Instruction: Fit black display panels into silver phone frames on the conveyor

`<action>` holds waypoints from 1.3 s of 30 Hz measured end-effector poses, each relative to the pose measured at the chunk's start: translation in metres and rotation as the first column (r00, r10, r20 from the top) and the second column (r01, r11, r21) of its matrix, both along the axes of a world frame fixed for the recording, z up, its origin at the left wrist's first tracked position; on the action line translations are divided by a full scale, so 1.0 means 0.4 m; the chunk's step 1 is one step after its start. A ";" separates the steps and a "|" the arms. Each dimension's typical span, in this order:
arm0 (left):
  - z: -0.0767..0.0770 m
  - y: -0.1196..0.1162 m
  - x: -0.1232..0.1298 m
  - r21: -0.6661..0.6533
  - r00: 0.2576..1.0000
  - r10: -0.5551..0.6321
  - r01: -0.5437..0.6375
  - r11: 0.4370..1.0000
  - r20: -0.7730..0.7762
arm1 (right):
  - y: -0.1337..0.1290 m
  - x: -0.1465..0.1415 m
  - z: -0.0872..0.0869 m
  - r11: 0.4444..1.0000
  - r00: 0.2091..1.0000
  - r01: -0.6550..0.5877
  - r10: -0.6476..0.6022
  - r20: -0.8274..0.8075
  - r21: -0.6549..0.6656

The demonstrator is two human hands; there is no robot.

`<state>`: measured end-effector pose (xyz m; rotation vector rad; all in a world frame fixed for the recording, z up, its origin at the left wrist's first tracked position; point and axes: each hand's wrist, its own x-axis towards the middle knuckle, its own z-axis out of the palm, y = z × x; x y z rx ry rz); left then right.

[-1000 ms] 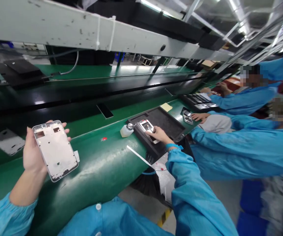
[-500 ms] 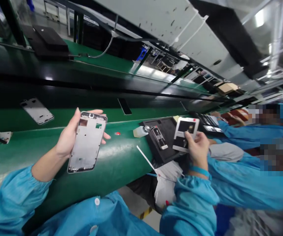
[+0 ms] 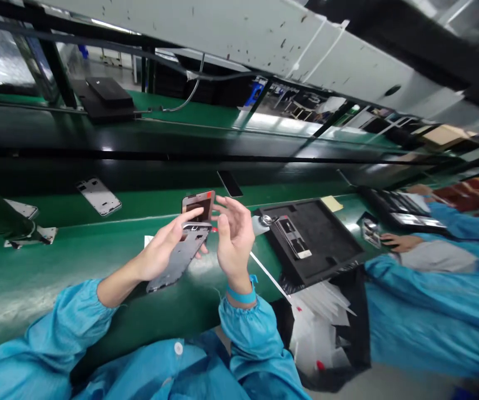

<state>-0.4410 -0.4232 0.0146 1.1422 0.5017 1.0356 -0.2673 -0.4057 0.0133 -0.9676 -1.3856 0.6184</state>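
The left hand (image 3: 162, 253) gripped a flat grey metal phone frame (image 3: 178, 260) above the near edge of the green bench (image 3: 76, 261). The right hand (image 3: 233, 236), fingers loosely curled, pinched a small rectangular dark-faced part with a white border (image 3: 199, 205) at the frame's far end. A black foam tray (image 3: 318, 236) lay to the right.

A black tray (image 3: 327, 233) is seen on the green bench (image 3: 35, 278), a yellow note (image 3: 332, 203) just beyond it; a pale frame (image 3: 98, 195) and a dark phone (image 3: 230, 183) are laid further back, and a co-worker's hand (image 3: 398, 242) is rested at the right
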 end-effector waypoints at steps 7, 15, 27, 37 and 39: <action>-0.041 0.003 0.006 0.535 0.928 0.240 -0.055 0.843 -0.284 | 0.006 -0.031 0.036 0.998 0.995 -0.058 0.059 -0.086 0.011; -0.033 0.016 -0.016 0.658 0.812 0.225 0.239 0.714 -0.539 | 0.014 -0.005 0.035 0.994 0.992 -0.037 0.049 -0.115 0.108; 0.058 0.038 -0.065 -0.121 0.980 0.019 0.005 0.993 0.197 | 0.152 0.229 -0.198 0.889 0.863 0.142 0.105 0.494 -0.436; 0.124 0.010 -0.095 -0.253 0.969 -0.023 0.087 0.963 0.245 | 0.111 0.169 -0.188 0.890 0.937 0.121 0.044 0.347 -0.440; 0.119 0.012 -0.097 -0.229 0.968 -0.059 0.117 0.966 0.245 | 0.069 0.129 -0.128 0.889 0.968 -0.077 0.175 0.180 -0.452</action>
